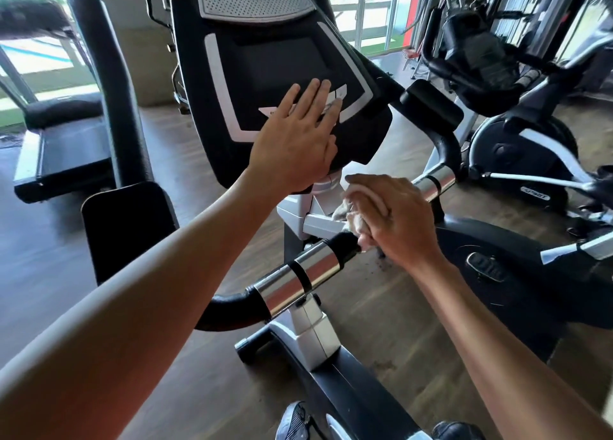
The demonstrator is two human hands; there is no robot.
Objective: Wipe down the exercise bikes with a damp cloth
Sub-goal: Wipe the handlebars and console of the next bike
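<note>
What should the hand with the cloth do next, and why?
Probably slide the cloth along the handlebar toward the chrome grip. The right hand grips the cloth bunched at the bar's black middle section, right beside that shiny grip, while the left hand rests flat on the console, seemingly bracing the bike.

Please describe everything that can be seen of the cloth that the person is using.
The cloth is small, pale and off-white, with a frayed, worn look, like thin cotton. It is bunched up, mostly hidden inside the right hand, which grips it with curled fingers. Only crumpled folds show at the hand's left side. It is pressed near the white handlebar bracket, below the black console. Whether it is damp cannot be told.
</note>
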